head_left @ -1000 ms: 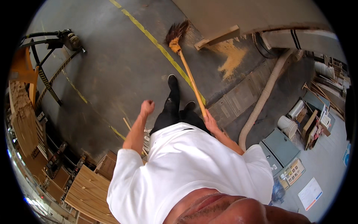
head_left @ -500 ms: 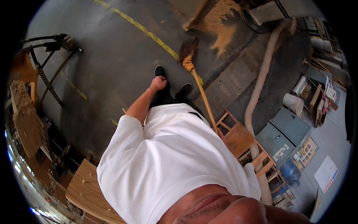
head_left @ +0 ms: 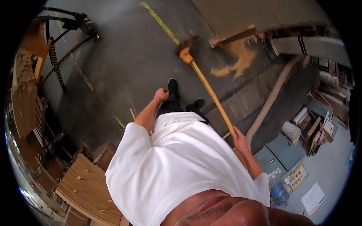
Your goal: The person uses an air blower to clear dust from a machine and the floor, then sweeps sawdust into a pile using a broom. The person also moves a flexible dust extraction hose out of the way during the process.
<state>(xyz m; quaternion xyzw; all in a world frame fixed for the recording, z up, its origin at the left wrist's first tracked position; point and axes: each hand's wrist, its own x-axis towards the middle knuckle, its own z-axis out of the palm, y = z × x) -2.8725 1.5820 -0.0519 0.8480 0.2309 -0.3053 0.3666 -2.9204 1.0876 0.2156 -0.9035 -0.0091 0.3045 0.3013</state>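
Broom [head_left: 205, 84] in right hand [head_left: 239, 138], one-handed grip: fingers wrapped round the yellow-orange handle near its upper end, at about 4 o'clock from frame centre. Handle runs up and left from there toward 12 o'clock; dark bristle head [head_left: 183, 47] rests on the grey concrete floor [head_left: 124, 67], a bit blurred. Sawdust pile [head_left: 235, 62] lies just to the right of the bristles, at approx 1 o'clock, against the edge of a pale board [head_left: 232, 35]; can't tell whether bristles touch the dust.

Left hand [head_left: 161, 95] is closed in a loose fist, holding nothing, arm hanging at the side w/ fist near the left black shoe [head_left: 172, 86]. Right shoe [head_left: 197, 103] sits just below the handle's mid-length. White shirt [head_left: 177, 165] fills lower centre.

Yellow painted line [head_left: 160, 22] crosses the floor at 12 o'clock, ending near the bristle head. Pale hose [head_left: 269, 103] curves down the floor at 3 o'clock. White bucket [head_left: 292, 131] and grey cabinets [head_left: 281, 156] at 4 o'clock. Stacked timber boards [head_left: 85, 184] at 7–8 o'clock; black machine frame [head_left: 62, 34] at 10–11 o'clock.
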